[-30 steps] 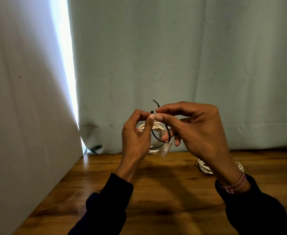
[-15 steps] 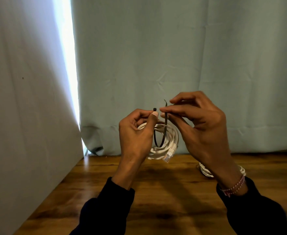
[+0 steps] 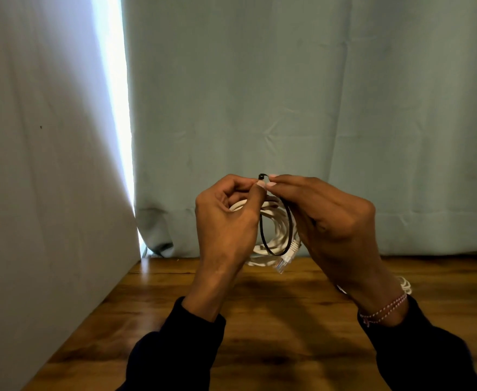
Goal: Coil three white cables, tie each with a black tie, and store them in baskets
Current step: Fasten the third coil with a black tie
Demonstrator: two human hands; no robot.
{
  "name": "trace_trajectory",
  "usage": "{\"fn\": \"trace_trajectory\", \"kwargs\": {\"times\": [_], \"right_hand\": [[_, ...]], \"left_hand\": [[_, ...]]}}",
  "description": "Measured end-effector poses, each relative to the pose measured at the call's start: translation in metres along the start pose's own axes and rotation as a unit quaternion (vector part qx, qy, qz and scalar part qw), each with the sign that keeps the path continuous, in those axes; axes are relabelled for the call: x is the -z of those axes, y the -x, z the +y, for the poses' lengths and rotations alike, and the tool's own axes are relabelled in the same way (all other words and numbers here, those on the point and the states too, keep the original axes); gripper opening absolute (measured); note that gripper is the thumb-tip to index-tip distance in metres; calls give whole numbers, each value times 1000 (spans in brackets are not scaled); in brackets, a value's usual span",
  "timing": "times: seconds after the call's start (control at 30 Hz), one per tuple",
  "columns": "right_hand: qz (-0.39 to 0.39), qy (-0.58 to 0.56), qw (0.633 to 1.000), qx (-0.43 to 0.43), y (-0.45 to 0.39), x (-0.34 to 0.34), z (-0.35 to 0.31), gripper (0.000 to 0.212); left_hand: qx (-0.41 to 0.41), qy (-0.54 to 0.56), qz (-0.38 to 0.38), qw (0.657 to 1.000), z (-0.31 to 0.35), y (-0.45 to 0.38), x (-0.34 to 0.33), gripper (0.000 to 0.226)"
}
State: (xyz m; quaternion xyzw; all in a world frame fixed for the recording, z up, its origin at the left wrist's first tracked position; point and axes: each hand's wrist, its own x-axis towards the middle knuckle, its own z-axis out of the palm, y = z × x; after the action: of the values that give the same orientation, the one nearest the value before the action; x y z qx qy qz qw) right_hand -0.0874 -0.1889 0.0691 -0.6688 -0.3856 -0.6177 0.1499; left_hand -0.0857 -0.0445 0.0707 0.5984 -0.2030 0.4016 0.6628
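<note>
Both hands, left (image 3: 226, 221) and right (image 3: 333, 221), pinch the tie (image 3: 262, 238) looped round the coil (image 3: 276, 230), held above the desk (image 3: 260, 320) near its curtained far edge. A second coil (image 3: 405, 285) lies behind the right wrist.

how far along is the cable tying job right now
Done: one white cable is coiled. In hand: left hand and right hand pinch the black tie, looped around that coil and still slack. Left: cinching it. A second coil lies on the table, its tie hidden; no baskets in view.
</note>
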Motion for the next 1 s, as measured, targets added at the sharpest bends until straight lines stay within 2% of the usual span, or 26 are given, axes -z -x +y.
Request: {"fn": "trace_trajectory", "kwargs": {"times": [0.37, 0.7, 0.9, 1.0], "right_hand": [[-38, 20, 999, 10, -1, -1, 0, 26], [-52, 27, 998, 6, -3, 1, 6, 27], [-13, -34, 997, -68, -6, 6, 10, 22], [-54, -143, 976, -154, -11, 10, 10, 42]], "left_hand": [[-20, -41, 9, 999, 2, -1, 2, 10], [-126, -178, -26, 976, -6, -2, 5, 5], [-138, -160, -118, 970, -7, -8, 11, 7], [-117, -141, -125, 975, -7, -9, 11, 6]]}}
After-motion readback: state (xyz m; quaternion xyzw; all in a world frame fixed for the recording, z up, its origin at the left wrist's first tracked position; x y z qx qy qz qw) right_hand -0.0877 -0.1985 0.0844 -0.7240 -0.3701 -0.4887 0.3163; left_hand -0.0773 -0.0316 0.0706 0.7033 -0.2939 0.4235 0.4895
